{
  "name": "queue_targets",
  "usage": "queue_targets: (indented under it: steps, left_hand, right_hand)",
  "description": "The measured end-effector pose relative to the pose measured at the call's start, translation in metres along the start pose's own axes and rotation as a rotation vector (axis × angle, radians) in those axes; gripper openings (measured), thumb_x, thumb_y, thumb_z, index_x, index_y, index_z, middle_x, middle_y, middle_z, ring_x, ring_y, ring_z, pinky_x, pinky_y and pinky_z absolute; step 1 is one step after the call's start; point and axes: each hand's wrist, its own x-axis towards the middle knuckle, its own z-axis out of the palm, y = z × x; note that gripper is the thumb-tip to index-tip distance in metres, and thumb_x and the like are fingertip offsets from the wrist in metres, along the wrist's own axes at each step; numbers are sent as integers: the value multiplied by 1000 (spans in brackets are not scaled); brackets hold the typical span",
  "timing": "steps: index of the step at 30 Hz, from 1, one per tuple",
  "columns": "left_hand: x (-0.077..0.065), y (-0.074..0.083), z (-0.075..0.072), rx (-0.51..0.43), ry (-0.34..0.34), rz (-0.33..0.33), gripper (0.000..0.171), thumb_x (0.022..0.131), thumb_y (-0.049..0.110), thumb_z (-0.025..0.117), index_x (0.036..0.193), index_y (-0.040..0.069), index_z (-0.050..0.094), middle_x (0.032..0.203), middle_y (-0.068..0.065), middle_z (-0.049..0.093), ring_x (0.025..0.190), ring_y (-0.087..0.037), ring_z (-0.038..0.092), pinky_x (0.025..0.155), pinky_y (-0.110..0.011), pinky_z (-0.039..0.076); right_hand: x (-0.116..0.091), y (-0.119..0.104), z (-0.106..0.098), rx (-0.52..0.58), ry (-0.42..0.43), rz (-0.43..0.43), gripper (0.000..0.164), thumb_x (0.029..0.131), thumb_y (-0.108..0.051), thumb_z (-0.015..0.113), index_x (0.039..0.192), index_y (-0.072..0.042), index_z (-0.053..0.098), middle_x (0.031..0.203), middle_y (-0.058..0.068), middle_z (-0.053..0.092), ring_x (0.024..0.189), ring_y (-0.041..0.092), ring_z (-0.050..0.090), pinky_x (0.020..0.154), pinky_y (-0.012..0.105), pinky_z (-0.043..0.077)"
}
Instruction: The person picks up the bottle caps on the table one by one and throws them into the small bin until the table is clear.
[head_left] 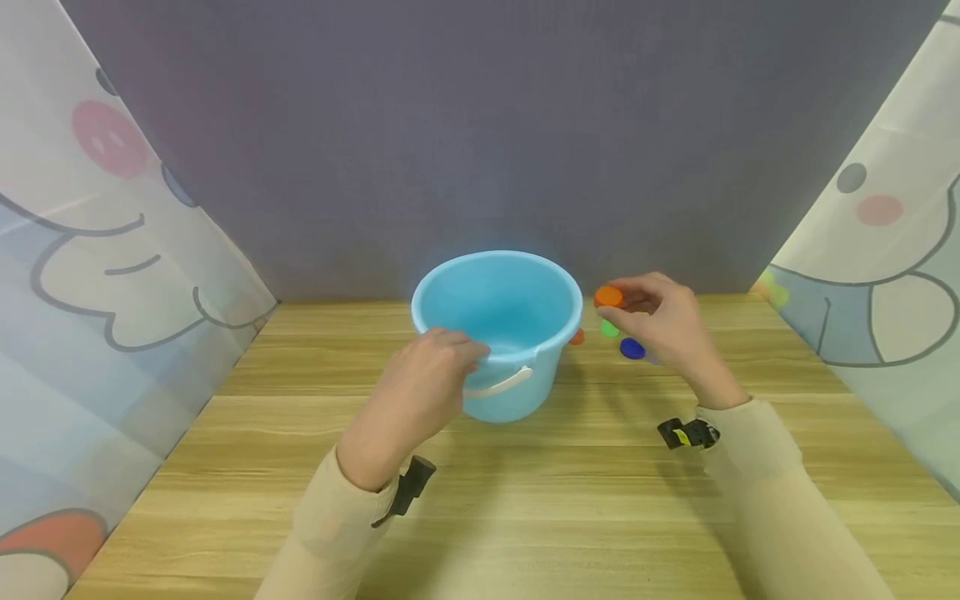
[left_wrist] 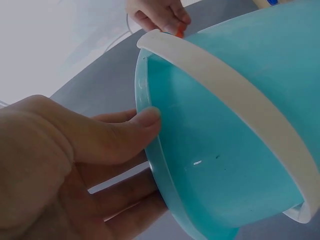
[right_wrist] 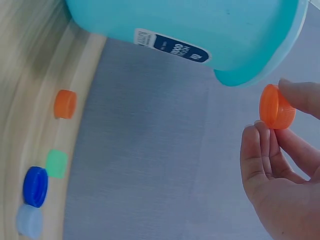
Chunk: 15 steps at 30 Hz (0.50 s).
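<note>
A light blue bucket [head_left: 498, 287] with a white handle [head_left: 498, 385] stands upright on the wooden table. My left hand [head_left: 427, 379] grips its near rim; in the left wrist view the thumb [left_wrist: 147, 117] presses the outer side and the fingers reach over the rim. To the right of the bucket, my right hand [head_left: 656, 321] pinches an orange bottle cap [head_left: 608, 297] between thumb and fingers, raised above the table at about rim height. In the right wrist view this orange cap [right_wrist: 275, 107] shows its ridged side and hollow face, just off the bucket's rim.
On the table right of the bucket lie another orange cap [right_wrist: 65, 104], a green cap [right_wrist: 56, 163], a dark blue cap [right_wrist: 35, 187] and a pale cap [right_wrist: 29, 221]. A grey panel [head_left: 495, 125] rises behind the table. Printed cartoon curtains [head_left: 862, 275] hang at both sides.
</note>
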Motion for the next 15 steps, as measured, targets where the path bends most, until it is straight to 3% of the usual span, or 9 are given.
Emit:
queue_targets:
  steps: [9,15]
  left_hand:
    - [1,-2,2,-13,44,46,22,81,-9,76,98,6,76,89,-4,71,84,-27,63,72,-37,54]
    - [1,-2,1,-30,39,34,22,84,-6,76,102,6,77,94,-5,73,88,-27,64,74,-38,55]
  right_hand:
    - [5,-11,-4,2,21,-27,45,91,-32,77,125,-3,68,116,9,62,96,12,64,82,16,49]
    - [8,-19,-4,0,9,-28,48,91,-33,78,127,-4,68,117,9,61,99,18,66,83,16,50]
